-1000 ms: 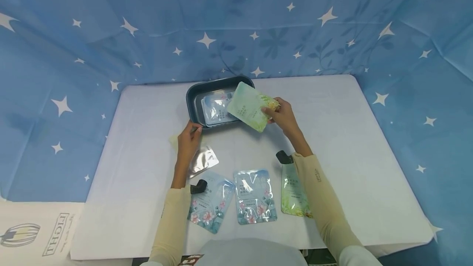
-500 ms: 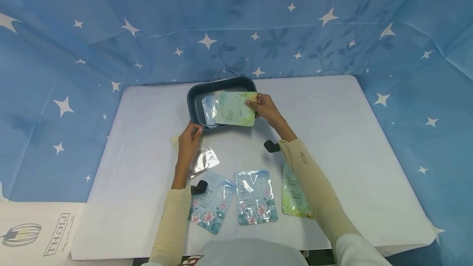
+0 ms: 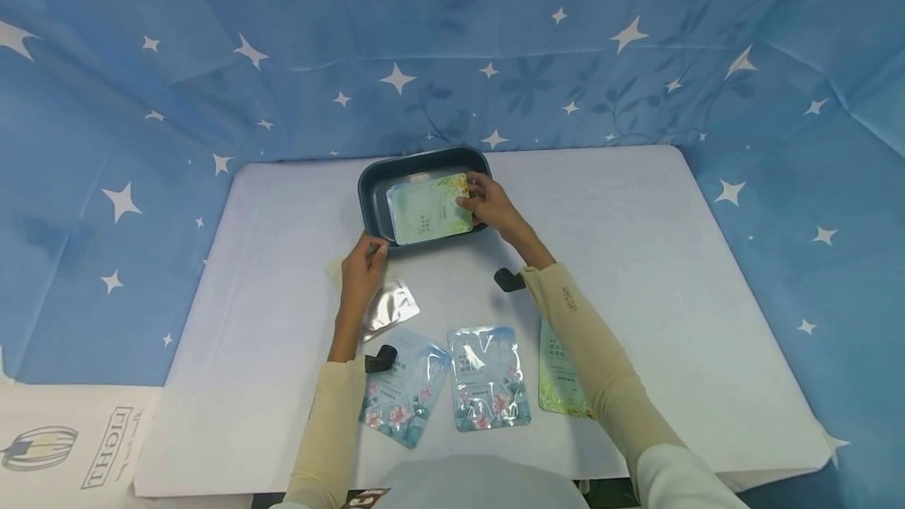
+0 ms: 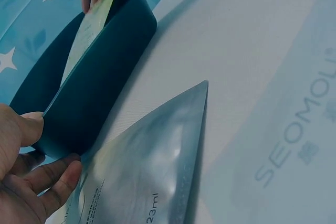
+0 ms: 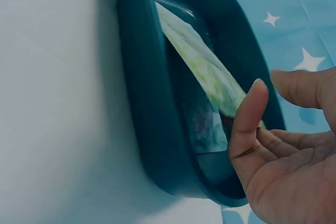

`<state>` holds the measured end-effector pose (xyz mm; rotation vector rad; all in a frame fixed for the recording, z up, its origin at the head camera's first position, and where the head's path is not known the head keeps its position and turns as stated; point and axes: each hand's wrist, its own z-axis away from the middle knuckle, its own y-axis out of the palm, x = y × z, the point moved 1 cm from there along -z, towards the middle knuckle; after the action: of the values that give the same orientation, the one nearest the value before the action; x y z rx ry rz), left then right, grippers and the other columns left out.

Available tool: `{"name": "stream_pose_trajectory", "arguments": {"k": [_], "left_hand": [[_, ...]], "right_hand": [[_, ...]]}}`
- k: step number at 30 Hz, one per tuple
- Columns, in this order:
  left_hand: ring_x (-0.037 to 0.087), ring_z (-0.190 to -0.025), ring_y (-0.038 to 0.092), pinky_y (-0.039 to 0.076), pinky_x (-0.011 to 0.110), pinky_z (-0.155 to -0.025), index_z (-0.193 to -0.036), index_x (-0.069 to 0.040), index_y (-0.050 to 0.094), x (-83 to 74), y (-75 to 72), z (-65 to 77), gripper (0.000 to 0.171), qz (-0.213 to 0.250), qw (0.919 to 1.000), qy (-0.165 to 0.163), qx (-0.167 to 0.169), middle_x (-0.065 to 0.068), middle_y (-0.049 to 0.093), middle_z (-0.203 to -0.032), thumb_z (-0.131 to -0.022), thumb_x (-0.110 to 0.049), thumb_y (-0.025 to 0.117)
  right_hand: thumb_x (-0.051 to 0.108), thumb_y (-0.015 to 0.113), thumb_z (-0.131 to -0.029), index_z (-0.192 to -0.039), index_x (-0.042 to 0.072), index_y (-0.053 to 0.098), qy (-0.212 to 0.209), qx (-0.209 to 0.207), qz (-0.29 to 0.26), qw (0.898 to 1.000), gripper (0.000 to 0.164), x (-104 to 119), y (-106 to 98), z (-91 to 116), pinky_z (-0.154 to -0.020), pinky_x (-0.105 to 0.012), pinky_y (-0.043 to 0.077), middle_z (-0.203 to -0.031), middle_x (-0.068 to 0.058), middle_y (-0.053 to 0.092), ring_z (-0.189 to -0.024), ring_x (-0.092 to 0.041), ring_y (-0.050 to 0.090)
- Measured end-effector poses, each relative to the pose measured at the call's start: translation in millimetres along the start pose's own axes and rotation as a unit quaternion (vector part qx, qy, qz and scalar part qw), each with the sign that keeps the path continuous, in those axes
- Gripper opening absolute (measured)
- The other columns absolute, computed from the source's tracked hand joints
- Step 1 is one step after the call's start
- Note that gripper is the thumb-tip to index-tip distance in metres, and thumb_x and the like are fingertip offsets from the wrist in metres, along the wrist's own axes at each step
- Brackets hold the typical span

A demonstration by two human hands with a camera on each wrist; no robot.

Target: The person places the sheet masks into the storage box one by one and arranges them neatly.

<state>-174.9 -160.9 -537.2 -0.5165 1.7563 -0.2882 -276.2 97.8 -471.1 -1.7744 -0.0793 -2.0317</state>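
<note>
A dark teal rectangular tray (image 3: 366, 199) stands near the table's back edge. My left hand (image 3: 362, 272) grips its near left corner, thumb on the rim and fingers against the outer wall. Between the thumb and fingers of my right hand (image 3: 496, 209) is the right end of a green sheet mask packet (image 3: 427, 212), which slopes down into the tray. Beneath it, a blue flowered packet (image 5: 207, 132) shows in the right wrist view; the green one covers most of what lies there in the head view.
By my left wrist lies a silver-backed packet (image 3: 392, 306), partly under the hand. Two blue flowered packets (image 3: 489, 379) lie nearer my body. Another green packet (image 3: 558, 371) is half hidden by my right forearm. A starry blue curtain (image 3: 452, 53) hangs behind the white table (image 3: 707, 320).
My right hand has moved left with the green packet, turning it and lowering it over the blue packets inside the tray. The left hand stays on the tray's corner.
</note>
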Motion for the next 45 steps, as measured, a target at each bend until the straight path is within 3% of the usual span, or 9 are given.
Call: {"name": "stream_pose_trajectory", "arguments": {"k": [9, 15, 18, 22, 30, 35, 45], "left_hand": [[0.037, -0.115, 0.064, 0.055, 0.041, -0.097, -0.107, -0.004, 0.060, 1.7, -0.7, -1.1, 0.013, 0.001, 1.0000, 0.002, -0.004, 0.018, 0.065, -0.120, -0.100, -0.013, 0.056], [0.037, -0.116, 0.063, 0.055, 0.040, -0.098, -0.107, -0.003, 0.061, 2.6, -0.8, -2.7, 0.013, 0.002, 1.0000, 0.002, -0.006, 0.018, 0.064, -0.123, -0.099, -0.012, 0.056], [0.038, -0.115, 0.063, 0.055, 0.040, -0.098, -0.107, -0.003, 0.060, 2.5, -1.7, -3.6, 0.013, 0.003, 1.0000, 0.003, -0.005, 0.019, 0.064, -0.123, -0.099, -0.012, 0.056], [0.038, -0.115, 0.064, 0.055, 0.040, -0.098, -0.108, -0.003, 0.060, 1.4, -2.4, -3.2, 0.013, 0.008, 1.0000, 0.005, -0.002, 0.019, 0.063, -0.124, -0.099, -0.013, 0.056], [0.038, -0.114, 0.064, 0.056, 0.041, -0.097, -0.108, -0.003, 0.060, 2.1, -2.9, -2.1, 0.013, 0.006, 1.0000, 0.002, -0.001, 0.018, 0.064, -0.123, -0.099, -0.013, 0.056], [0.039, -0.114, 0.064, 0.056, 0.041, -0.097, -0.108, -0.002, 0.060, 1.9, -2.7, -1.5, 0.014, 0.007, 1.0000, 0.001, -0.003, 0.018, 0.064, -0.123, -0.099, -0.013, 0.056], [0.039, -0.113, 0.064, 0.056, 0.042, -0.097, -0.108, -0.001, 0.060, 1.3, -1.5, -1.9, 0.016, 0.003, 1.0000, -0.002, -0.001, 0.018, 0.064, -0.123, -0.099, -0.015, 0.057]], "right_hand": [[0.013, 0.058, -0.099, -0.149, 0.002, 0.032, -0.028, -0.003, 0.016, 0.999, 0.057, -12, 7, 4, -0.089, -0.044, 0.058, -0.154, -0.021, 0.035, -0.138, -0.034, 0.044], [0.011, 0.057, -0.099, -0.133, -0.006, 0.051, -0.075, -0.030, 0.026, 0.996, 0.039, 0, 2, 28, -0.088, -0.055, 0.056, -0.132, -0.026, 0.055, -0.116, -0.042, 0.058], [0.013, 0.058, -0.099, -0.125, -0.006, 0.057, -0.099, -0.026, 0.022, 0.995, 0.033, 1, -5, 38, -0.083, -0.048, 0.059, -0.120, -0.026, 0.062, -0.108, -0.043, 0.061], [0.017, 0.058, -0.099, -0.118, -0.004, 0.061, -0.117, -0.003, 0.073, 0.990, 0.028, -16, -21, 45, -0.071, -0.030, 0.059, -0.105, -0.021, 0.068, -0.098, -0.037, 0.066], [-0.004, 0.052, -0.096, -0.112, -0.011, 0.060, -0.120, 0.106, 0.162, 0.974, 0.019, -44, -50, 72, -0.069, -0.032, 0.056, -0.094, -0.028, 0.067, -0.087, -0.043, 0.066], [-0.002, 0.055, -0.096, -0.111, -0.004, 0.063, -0.102, 0.127, 0.187, 0.969, 0.018, -58, -62, 90, -0.073, -0.021, 0.053, -0.092, -0.020, 0.069, -0.085, -0.029, 0.068], [0.007, 0.062, -0.094, -0.108, -0.003, 0.063, -0.076, 0.158, 0.207, 0.962, 0.017, -85, -74, 125, -0.080, -0.025, 0.054, -0.092, -0.010, 0.070, -0.085, -0.015, 0.066]]}}
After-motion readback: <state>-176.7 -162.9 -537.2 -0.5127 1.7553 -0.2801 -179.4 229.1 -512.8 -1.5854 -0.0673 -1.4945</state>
